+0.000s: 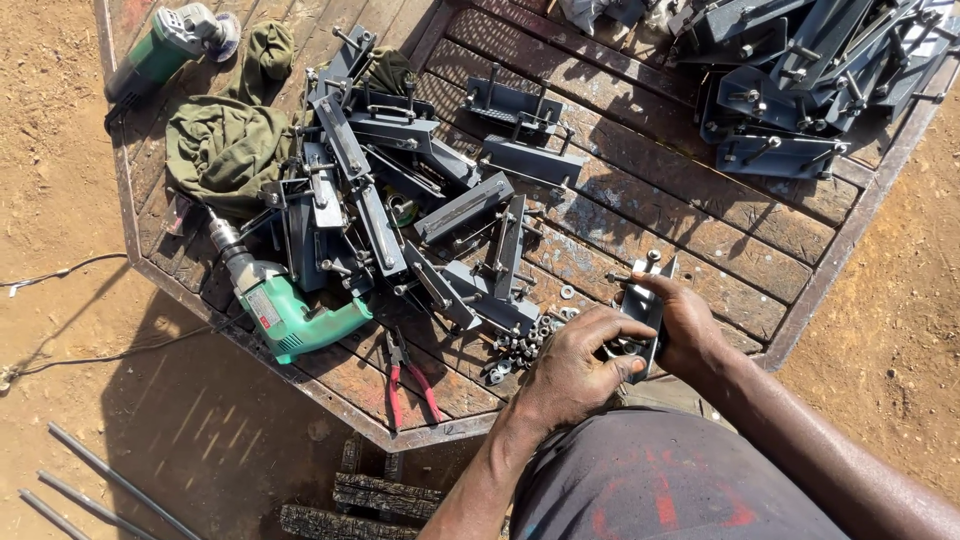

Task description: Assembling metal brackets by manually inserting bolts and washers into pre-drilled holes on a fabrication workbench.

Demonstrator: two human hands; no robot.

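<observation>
Near the bench's front edge, towards its right corner, your right hand [690, 318] grips a grey steel bracket [640, 308] upright, fingers wrapped round its far side; your left hand [578, 362] is closed on the bracket's lower end, fingertips pinching at something too small to make out. Just left of your left hand a small heap of nuts [520, 352] lies on the rusty bench [700, 240]. Red-handled pliers [410, 382] rest near the front edge, a green drill [285, 308] beside them, a pile of like brackets [400, 200] behind
</observation>
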